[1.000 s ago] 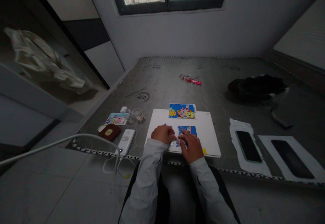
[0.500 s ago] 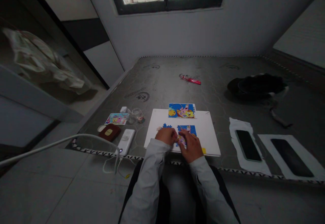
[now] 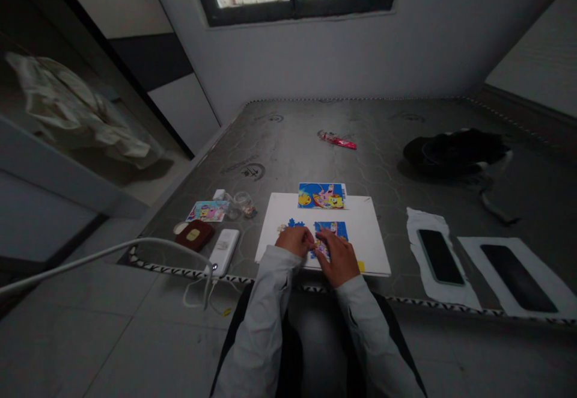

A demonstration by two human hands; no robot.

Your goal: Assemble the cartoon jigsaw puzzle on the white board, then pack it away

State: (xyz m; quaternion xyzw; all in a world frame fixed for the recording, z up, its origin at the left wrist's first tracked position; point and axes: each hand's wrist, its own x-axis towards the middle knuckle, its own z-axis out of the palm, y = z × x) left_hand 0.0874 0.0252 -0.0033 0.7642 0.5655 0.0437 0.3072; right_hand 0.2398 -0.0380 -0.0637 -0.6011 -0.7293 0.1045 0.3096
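Note:
My left hand (image 3: pixel 295 241) and right hand (image 3: pixel 338 258) sit close together on a white board (image 3: pixel 367 235), their fingertips meeting over small jigsaw pieces. Under my right fingers lies a part-built blue section of puzzle (image 3: pixel 332 231). A few loose blue pieces (image 3: pixel 296 223) lie just beyond my left hand. A colourful cartoon picture (image 3: pixel 321 196) sits at the board's far edge. My fingers hide whatever lies directly beneath them.
The board rests on a grey bare mattress (image 3: pixel 288 169). To its left are a white remote-like device (image 3: pixel 224 252), a brown case (image 3: pixel 193 235), a picture card (image 3: pixel 207 211) and a glass cup (image 3: pixel 244 204). Two phones (image 3: pixel 440 257) lie on white sheets at the right.
Both hands have shifted slightly toward the board's far side since the oldest frame, uncovering the loose blue pieces. Between the last two frames they barely move.

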